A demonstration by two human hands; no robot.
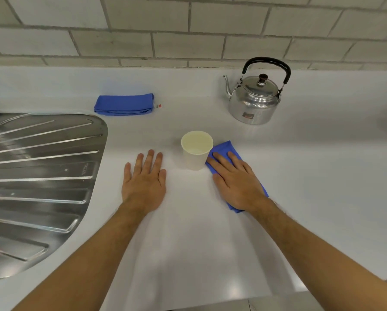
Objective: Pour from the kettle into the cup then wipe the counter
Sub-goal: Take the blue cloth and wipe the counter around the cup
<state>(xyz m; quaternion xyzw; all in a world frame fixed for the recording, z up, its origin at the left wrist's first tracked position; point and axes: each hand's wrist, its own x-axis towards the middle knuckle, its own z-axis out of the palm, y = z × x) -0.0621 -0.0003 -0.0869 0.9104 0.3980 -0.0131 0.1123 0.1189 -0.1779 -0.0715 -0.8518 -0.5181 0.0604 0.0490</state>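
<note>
A white paper cup stands upright in the middle of the white counter. The silver kettle with a black handle stands upright at the back right, its spout pointing left. My right hand lies flat, palm down, on a blue cloth just right of the cup; the cloth's corner touches the cup's side. My left hand rests flat on the bare counter left of the cup, fingers spread, holding nothing.
A second blue cloth, folded, lies at the back left of the cup. A steel sink drainboard fills the left side. A tiled wall runs behind. The counter's front edge is near the bottom right.
</note>
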